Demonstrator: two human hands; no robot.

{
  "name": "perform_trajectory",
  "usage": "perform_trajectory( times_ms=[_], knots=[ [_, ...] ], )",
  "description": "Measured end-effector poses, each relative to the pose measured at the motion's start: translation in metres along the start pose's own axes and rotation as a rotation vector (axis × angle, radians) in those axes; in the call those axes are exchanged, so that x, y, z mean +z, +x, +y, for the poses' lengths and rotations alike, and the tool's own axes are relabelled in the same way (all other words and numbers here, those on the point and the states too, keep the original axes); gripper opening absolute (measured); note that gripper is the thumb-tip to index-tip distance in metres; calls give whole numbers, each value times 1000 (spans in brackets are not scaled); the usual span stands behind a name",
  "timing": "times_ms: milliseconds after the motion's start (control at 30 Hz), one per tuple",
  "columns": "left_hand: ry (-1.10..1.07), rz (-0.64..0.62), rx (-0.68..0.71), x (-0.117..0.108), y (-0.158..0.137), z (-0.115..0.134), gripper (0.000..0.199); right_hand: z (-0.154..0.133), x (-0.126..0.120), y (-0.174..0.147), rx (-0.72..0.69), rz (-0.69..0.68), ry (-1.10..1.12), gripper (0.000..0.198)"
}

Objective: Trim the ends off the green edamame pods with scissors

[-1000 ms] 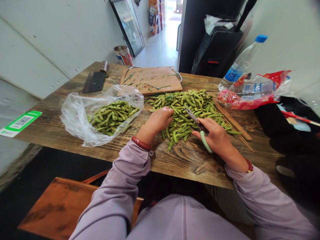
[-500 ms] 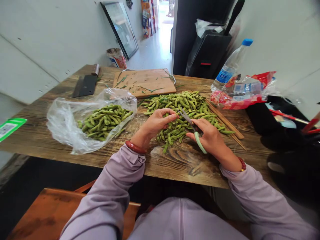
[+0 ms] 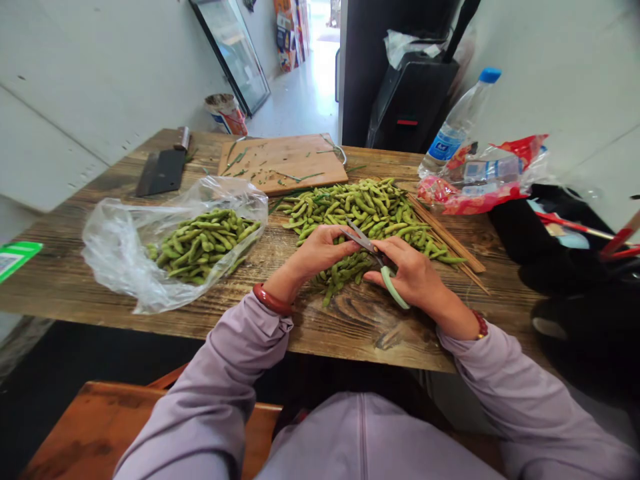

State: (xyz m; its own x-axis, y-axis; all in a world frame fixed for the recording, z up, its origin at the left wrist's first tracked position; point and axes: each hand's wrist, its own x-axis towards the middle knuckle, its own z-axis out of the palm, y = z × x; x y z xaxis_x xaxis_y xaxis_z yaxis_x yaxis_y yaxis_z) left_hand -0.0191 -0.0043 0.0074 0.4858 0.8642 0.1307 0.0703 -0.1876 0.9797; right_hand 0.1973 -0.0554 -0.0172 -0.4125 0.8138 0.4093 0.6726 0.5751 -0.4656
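Note:
My right hand (image 3: 407, 270) grips a pair of scissors (image 3: 389, 287) with pale green handles, their blades pointing up and left. Beside it, my left hand (image 3: 323, 253) is closed in a pinch around an edamame pod that its fingers mostly hide. The scissor blades lie right at the left fingertips. Under and behind both hands spreads a loose pile of edamame pods (image 3: 370, 203) on the wooden table (image 3: 345, 330). To the left, a clear plastic bag (image 3: 115, 247) lies open with more edamame pods (image 3: 203, 243) in it.
A cutting board (image 3: 285, 160) with green scraps and a cleaver (image 3: 163, 172) lie at the back. Wooden sticks (image 3: 445, 233) flank the pile's right side. Farther right are a water bottle (image 3: 453, 130), red plastic packaging (image 3: 493, 190) and a black container (image 3: 525, 233).
My hands have come closer together, and the scissor blades have shifted left to my left fingertips. The whole view has moved slightly.

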Motion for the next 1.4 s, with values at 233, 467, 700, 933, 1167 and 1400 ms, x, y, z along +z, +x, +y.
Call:
perform_trajectory(
  times_ms=[233,467,700,933,1167,1400],
  knots=[
    [-1,-21,11,-1,-1,0,33,2,-3,0,-2,-18,17,52],
    [36,-40,15,-5,-2,3,31,3,-6,1,-33,-62,88,54],
    [51,-45,20,-7,-2,5,30,0,-6,1,-42,-52,113,44],
    [17,-22,-7,-3,-1,4,29,0,-4,2,-58,-12,43,42],
    [-86,-10,-71,2,-4,7,30,1,-2,0,-75,4,-2,40],
    [-138,-23,-144,-1,-4,0,31,0,-5,1,-74,-24,5,38]
  ],
)
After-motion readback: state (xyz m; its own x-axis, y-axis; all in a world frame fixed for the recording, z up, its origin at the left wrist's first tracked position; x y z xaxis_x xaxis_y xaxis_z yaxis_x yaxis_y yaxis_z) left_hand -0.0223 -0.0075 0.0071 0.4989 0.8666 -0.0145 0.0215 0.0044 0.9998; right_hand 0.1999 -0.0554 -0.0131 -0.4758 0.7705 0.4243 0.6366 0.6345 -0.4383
